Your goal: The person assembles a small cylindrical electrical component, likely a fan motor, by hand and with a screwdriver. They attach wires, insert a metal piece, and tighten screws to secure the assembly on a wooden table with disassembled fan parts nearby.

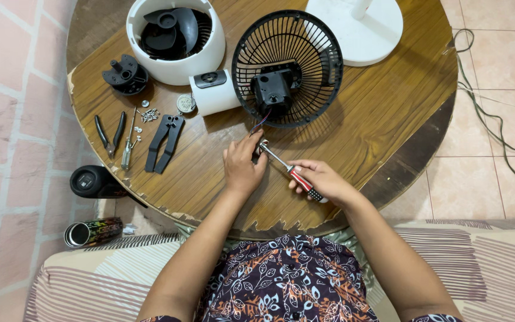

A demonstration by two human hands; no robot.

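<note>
My right hand (323,179) grips a screwdriver (290,170) with a red, black and white striped handle; its metal shaft points up-left to a small part held under my left hand (242,167). My left hand is closed over that small part on the round wooden table (377,119); the part itself is mostly hidden. Thin coloured wires (260,123) run from it up to a black motor block (272,89) sitting in a black fan grille (287,65).
A white fan housing (213,56) with a black blade stands at the back left, a white round base (368,39) at the back right. Pliers (109,134), a black tool (163,143), a thin screwdriver and loose screws (149,114) lie left. A dark can (93,232) lies on the floor.
</note>
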